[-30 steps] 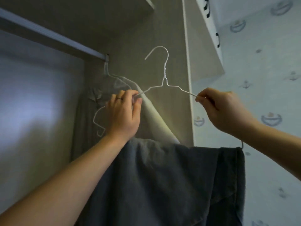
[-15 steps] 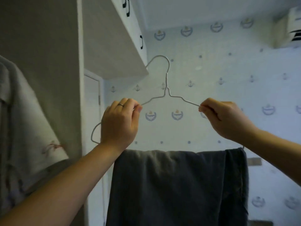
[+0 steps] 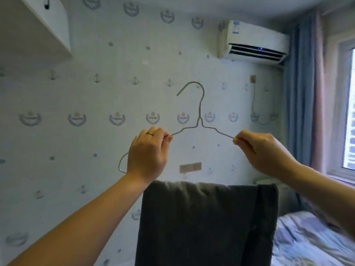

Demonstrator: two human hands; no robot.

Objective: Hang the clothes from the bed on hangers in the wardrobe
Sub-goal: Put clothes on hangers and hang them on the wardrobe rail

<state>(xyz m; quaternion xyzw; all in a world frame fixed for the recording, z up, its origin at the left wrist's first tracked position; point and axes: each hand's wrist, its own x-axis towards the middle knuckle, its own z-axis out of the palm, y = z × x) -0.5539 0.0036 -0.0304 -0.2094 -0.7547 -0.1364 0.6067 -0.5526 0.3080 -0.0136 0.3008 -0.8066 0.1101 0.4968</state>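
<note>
— Where is the hanger (image 3: 199,112)?

— Held upright in front of the wall (image 3: 96,143), near the middle of the view. Its hook points to twelve o'clock, with the open tip turned toward nine.

— Who has it?

— Both hands. The left hand (image 3: 148,154) sits at eight o'clock from the hook, and its grip is clamped on the left shoulder wire, thumb and forefinger pinching where the wire comes out. A ring (image 3: 149,133) shows on one finger. The hanger's rounded end loops out at nine o'clock of that hand.

— And the other?

— The right hand (image 3: 263,152), at four o'clock from the hook, has its grip closed on the right shoulder wire, pinched between thumb and forefinger. The wire beyond that is hidden behind the hand.

— The garment (image 3: 207,223)?

— Dark grey, folded over the hanger's bottom bar at six o'clock, between the two wrists. It hangs straight down past the lower edge of the view. The bar is covered by the fold. I cannot tell what kind of garment it is.

— What else is around?

— A bed (image 3: 307,237) with a patterned sheet at five o'clock, blurred. An air conditioner (image 3: 253,43) high on the wall at one o'clock. A blue curtain (image 3: 299,93) at three o'clock, with a window (image 3: 348,112) just beside it at the edge. A white cabinet (image 3: 34,29) at eleven o'clock.
</note>
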